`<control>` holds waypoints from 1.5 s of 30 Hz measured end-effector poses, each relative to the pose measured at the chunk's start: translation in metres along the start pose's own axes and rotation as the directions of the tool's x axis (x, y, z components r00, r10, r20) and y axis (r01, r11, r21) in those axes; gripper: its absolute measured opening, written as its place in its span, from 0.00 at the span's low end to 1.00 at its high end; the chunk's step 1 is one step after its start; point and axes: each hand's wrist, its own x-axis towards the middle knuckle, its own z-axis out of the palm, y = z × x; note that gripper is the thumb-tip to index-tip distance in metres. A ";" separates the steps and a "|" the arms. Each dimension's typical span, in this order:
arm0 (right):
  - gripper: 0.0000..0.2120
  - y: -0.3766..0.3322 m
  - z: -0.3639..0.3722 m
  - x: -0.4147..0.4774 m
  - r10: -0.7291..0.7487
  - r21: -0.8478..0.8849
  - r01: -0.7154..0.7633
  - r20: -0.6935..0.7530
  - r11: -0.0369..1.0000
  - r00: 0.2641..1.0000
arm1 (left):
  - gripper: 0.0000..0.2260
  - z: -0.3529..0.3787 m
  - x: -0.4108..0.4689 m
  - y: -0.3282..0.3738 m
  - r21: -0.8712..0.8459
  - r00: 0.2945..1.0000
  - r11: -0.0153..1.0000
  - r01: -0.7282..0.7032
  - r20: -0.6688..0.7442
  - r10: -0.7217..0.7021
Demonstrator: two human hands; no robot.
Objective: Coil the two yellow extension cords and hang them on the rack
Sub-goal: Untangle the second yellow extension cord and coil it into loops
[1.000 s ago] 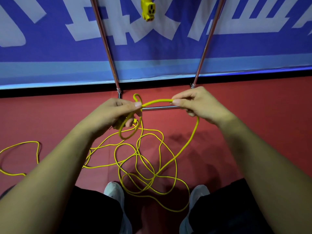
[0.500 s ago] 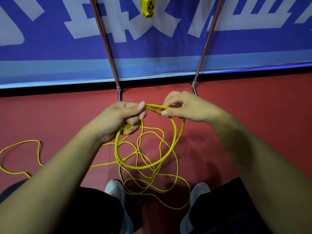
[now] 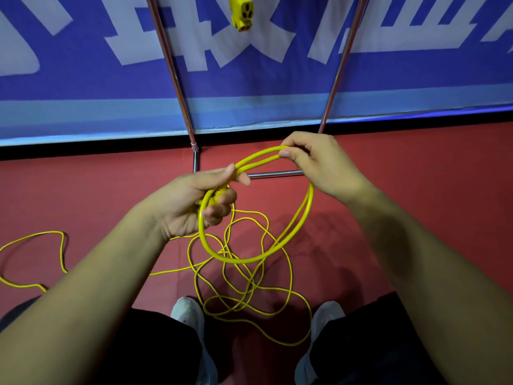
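1. Left hand [image 3: 194,201]: at mid-frame, fingers curled round the gathered turns of a yellow extension cord [image 3: 244,261], thumb pressed along the top of the strands. A chunky yellow end piece sits inside the grip, mostly hidden by the fingers.
2. Right hand [image 3: 316,162]: up and to the right of the left hand, thumb and fingers pinching the far top of the same loop.
3. Yellow extension cord, coiled part: a round loop of two turns lying side by side, held in the air between the two hands and sagging below them.
4. Yellow extension cord, loose part [image 3: 63,251]: tangled curves on the red floor [image 3: 83,195] under the loop and between the feet, with one strand trailing off to the left edge.
5. Yellow socket block [image 3: 243,13]: hangs at the top edge, between the poles; its cord is out of view.
6. Metal rack [image 3: 172,68]: two slanted chrome poles and a low crossbar [image 3: 273,174] on the floor, just behind the hands.
7. Blue banner with white characters [image 3: 83,79]: backs the rack.
8. White shoes [image 3: 188,312]: a pair, at the bottom, below dark trouser legs.
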 end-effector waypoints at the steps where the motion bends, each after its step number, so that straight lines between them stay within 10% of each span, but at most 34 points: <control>1: 0.05 0.001 0.000 0.000 0.005 -0.001 -0.005 -0.008 1.000 1.000 | 0.17 0.000 0.001 0.000 -0.060 0.999 0.998 0.023 0.032 -0.021; 12: 0.07 0.015 0.004 0.000 0.086 0.130 -0.127 0.287 0.983 0.954 | 0.13 0.002 -0.005 0.015 -0.061 0.994 0.997 -0.041 -0.101 0.035; 22: 0.07 -0.021 0.018 -0.001 -0.091 0.094 0.075 0.179 0.993 0.980 | 0.20 0.013 -0.001 -0.001 0.330 0.970 0.940 0.088 -0.242 -0.006; 27: 0.02 -0.014 0.022 0.001 -0.001 0.203 -0.049 0.237 0.978 0.972 | 0.14 0.013 -0.003 0.004 0.131 0.979 0.990 -0.052 -0.190 0.076; 34: 0.05 0.059 0.001 0.002 0.267 -0.155 -0.228 0.316 0.961 0.910 | 0.16 -0.002 -0.012 0.022 -0.062 0.971 0.979 -0.196 -0.150 0.185; 37: 0.06 0.103 0.010 -0.006 0.453 -0.265 -0.390 0.244 0.882 0.857 | 0.16 -0.018 -0.020 0.033 -0.260 0.967 0.943 -0.208 0.089 0.238; 40: 0.07 0.121 0.024 -0.015 0.556 -0.131 -0.541 0.211 0.831 0.804 | 0.17 -0.027 -0.024 0.037 -0.385 0.948 0.905 -0.180 0.179 0.264; 45: 0.04 0.116 0.042 -0.024 0.640 0.307 -0.642 0.123 0.702 0.759 | 0.17 -0.020 -0.021 0.032 -0.115 0.941 0.934 -0.337 -0.083 0.329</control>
